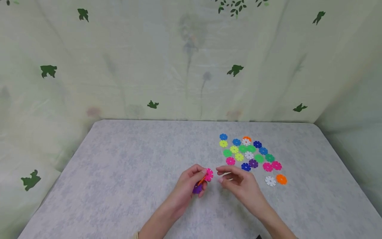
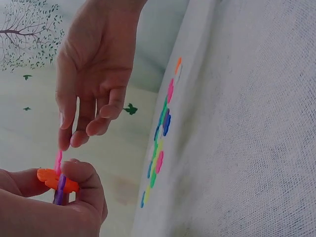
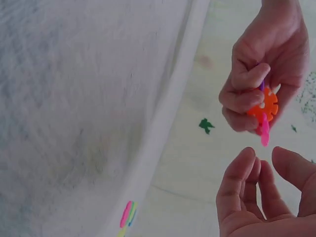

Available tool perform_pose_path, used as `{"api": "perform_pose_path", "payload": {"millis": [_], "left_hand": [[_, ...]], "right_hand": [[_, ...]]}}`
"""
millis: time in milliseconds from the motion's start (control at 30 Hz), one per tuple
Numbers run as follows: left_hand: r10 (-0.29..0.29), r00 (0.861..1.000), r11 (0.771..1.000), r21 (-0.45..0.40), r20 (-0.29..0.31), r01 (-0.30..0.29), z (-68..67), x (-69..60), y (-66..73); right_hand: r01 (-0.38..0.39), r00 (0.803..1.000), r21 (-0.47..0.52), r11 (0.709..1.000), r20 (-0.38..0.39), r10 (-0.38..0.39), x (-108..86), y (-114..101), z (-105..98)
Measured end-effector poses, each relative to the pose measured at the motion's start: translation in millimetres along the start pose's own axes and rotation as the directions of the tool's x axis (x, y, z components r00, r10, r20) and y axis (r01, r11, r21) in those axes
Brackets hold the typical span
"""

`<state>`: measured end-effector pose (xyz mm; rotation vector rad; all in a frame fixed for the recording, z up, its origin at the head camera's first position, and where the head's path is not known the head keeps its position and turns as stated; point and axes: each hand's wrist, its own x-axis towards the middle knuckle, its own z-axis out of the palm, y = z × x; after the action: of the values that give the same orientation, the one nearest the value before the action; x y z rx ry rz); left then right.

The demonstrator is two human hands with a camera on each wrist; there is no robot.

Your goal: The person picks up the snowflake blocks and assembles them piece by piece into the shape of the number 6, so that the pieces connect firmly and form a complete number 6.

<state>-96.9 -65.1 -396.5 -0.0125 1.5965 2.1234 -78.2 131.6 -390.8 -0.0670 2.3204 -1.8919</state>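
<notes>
My left hand [image 1: 191, 181] pinches a small joined cluster of notched plastic discs above the table. An orange disc [image 3: 265, 104] sits in the middle of it. A pink disc [image 1: 209, 174] and a purple disc [image 1: 197, 188] are slotted into the orange one at an angle, the pink one pointing toward the other hand. Just right of the cluster, my right hand [image 1: 243, 187] hovers with nothing in it, thumb and fingers apart and slightly bent. In the left wrist view its fingertips [image 2: 64, 143] hang very near the pink disc's edge; whether they touch it there is hard to tell.
Loose notched discs in several colours lie flat at the right of the grey table [image 1: 119, 172], among them a white disc [image 1: 270, 181], an orange disc [image 1: 281, 179] and a pink disc [image 1: 230, 161]. A pale curtain [image 1: 167, 66] with green bird shapes hangs behind.
</notes>
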Motion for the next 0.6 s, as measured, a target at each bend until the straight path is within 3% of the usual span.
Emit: {"api": "perform_pose_path", "payload": {"millis": [200, 433, 600], "left_hand": [[-0.002, 1.0, 1.0, -0.02, -0.027, 0.002, -2.9, 2.7, 0.3], [-0.01, 1.0, 0.998, -0.066, -0.014, 0.009, -5.5, 3.8, 1.1], [-0.019, 1.0, 0.994, -0.11, 0.005, 0.019, -8.6, 4.6, 2.6]], "right_hand": [[0.031, 0.999, -0.014, 0.999, -0.014, -0.031, 4.0, 4.0, -14.1], [0.033, 0.999, -0.069, 0.997, 0.008, -0.033, 13.6, 12.4, -40.4], [0.051, 0.995, -0.22, 0.974, 0.09, -0.032, 26.3, 20.7, -57.8]]}}
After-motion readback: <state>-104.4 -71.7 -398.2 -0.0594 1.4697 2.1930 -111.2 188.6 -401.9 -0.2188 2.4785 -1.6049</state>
